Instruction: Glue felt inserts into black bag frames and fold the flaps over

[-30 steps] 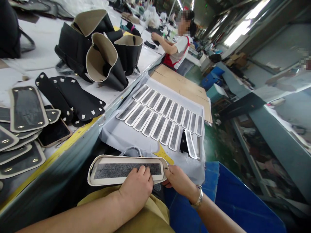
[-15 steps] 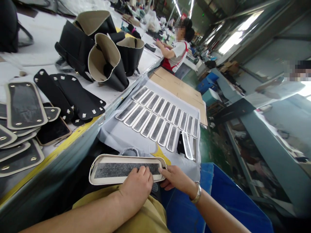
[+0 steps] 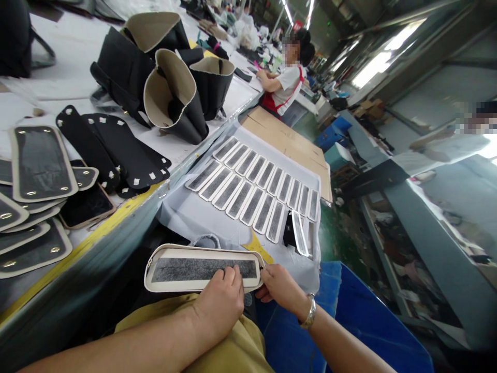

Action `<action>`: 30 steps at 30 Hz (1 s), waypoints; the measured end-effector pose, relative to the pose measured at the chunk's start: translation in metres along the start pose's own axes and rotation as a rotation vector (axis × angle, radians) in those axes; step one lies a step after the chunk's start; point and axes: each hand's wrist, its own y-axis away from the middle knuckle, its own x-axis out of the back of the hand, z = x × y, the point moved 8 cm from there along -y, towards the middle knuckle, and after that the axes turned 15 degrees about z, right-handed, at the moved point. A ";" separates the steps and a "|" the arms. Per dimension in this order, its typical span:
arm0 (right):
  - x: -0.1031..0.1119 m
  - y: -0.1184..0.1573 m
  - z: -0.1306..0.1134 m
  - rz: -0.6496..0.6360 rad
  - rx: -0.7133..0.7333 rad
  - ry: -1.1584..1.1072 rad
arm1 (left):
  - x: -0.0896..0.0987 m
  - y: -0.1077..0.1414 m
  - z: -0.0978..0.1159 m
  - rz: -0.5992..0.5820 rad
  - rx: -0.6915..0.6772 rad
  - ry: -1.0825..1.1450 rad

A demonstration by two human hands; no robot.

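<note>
A long, round-cornered cream bag piece (image 3: 174, 286) with a raised rim is held level above my lap. A dark grey strip (image 3: 182, 269) runs along its middle. My left hand (image 3: 225, 290) curls over the near edge, its bent fingertips pressing on the strip and its thumb hidden. At the right end, my right hand (image 3: 281, 287) pinches the rim between thumb and fingers. Beyond the bag piece, two rows of cream-edged panels (image 3: 252, 202) with dark strips lie on a grey cloth (image 3: 229, 233). One panel (image 3: 298, 233) there leans across a black piece.
Black bags with beige linings (image 3: 171, 93) stand on the long table at left, near black flaps (image 3: 116, 145) and stacked cream-edged pieces (image 3: 42, 163). A phone (image 3: 87, 207) lies by the yellow edge. A blue bin (image 3: 361, 321) is at my right. A co-worker (image 3: 285, 85) sits farther along.
My right hand's finger has drawn back from the strip to the end rim. My left hand stays on the bag piece. The view has shifted slightly.
</note>
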 end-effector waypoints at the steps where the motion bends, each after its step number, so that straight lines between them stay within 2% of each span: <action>1: 0.001 -0.001 0.002 -0.006 -0.013 0.002 | 0.001 0.000 0.001 0.015 -0.008 -0.006; 5: 0.004 -0.002 0.001 -0.008 -0.095 -0.096 | 0.002 0.002 0.000 0.035 -0.013 -0.011; 10: 0.005 0.006 -0.013 0.004 -0.169 -0.199 | 0.001 0.003 0.001 0.027 -0.028 -0.014; 12: 0.006 0.012 -0.017 -0.046 -0.236 -0.333 | 0.001 0.003 0.001 0.026 -0.032 -0.025; 14: 0.006 0.018 -0.021 -0.156 -0.307 -0.524 | 0.001 0.003 0.002 0.025 -0.037 -0.027; 17: 0.011 0.019 -0.021 -0.253 -0.353 -0.717 | 0.001 0.001 0.002 0.022 -0.033 -0.014; 22: 0.015 0.008 -0.003 -0.199 -0.340 -0.725 | 0.002 0.001 -0.003 0.007 -0.004 0.019; 30: 0.010 0.003 0.003 -0.235 -0.289 -0.784 | 0.000 0.003 -0.005 0.047 -0.006 0.022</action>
